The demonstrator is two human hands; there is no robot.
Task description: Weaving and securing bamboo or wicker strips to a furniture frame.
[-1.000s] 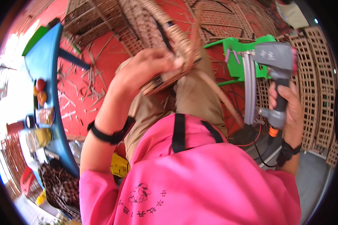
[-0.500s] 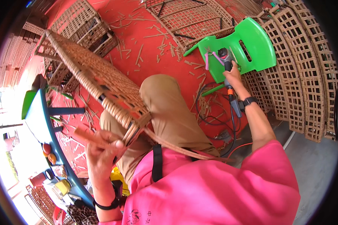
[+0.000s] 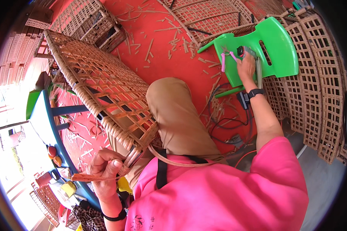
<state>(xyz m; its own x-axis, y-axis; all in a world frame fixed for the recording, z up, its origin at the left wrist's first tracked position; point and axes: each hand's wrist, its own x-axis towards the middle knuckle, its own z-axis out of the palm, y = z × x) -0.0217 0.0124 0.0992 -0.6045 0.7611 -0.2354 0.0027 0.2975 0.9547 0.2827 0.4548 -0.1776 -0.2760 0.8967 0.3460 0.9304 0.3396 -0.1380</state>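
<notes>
My left hand is closed at the near corner of a woven wicker panel. A flat reddish-brown strip lies across its palm, and its fingers meet strip ends sticking out of the corner. The panel leans over my lap, its far end raised to the left. My right hand is closed around a nail gun with a dark round cap and a long metal magazine, above a green plastic chair. Pink-handled pliers lie on the chair, beside the tool's head.
Wicker panels stand along the right, another panel lies at the back, and a wicker crate sits back left. A blue table holds small items at left. Cut strips litter the red floor. A black hose loops beside my knee.
My right hand has moved up and slightly right, turning the nail gun so its magazine shows. The strip in my left hand has swung down, and the panel has tilted to show its open weave.
</notes>
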